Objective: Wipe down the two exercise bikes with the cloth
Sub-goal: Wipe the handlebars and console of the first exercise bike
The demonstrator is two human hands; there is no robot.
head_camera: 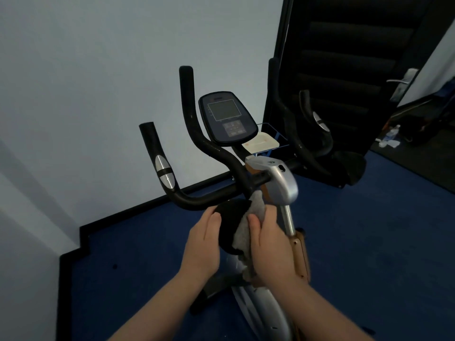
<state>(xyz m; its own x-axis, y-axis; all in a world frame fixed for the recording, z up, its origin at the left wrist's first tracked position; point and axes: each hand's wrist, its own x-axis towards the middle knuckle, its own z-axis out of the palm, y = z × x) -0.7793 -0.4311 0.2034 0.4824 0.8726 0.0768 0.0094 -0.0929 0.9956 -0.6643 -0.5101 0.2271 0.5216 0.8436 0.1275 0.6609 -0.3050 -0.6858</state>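
— Where's the cloth (246, 225)?
— Pinched in the right hand (268, 239), against the bike's black knob (230, 225). Left hand (205, 238) rests flat, fingers straight.
— Then steady the knob and rub all round.

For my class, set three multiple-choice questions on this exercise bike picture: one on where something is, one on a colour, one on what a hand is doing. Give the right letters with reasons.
1. Where is the cloth?
A. Draped over the console
B. Under the right hand, against a round black part below the handlebar
C. On the floor

2. What colour is the floor?
A. Blue
B. Red
C. Grey

3. What is the left hand doing?
A. Gripping the upright handlebar end
B. Hanging at the side
C. Resting on the round black part

Answers:
1 B: the right hand presses the grey cloth there.
2 A: the carpet is deep blue.
3 C: its fingers lie along that part's left edge.
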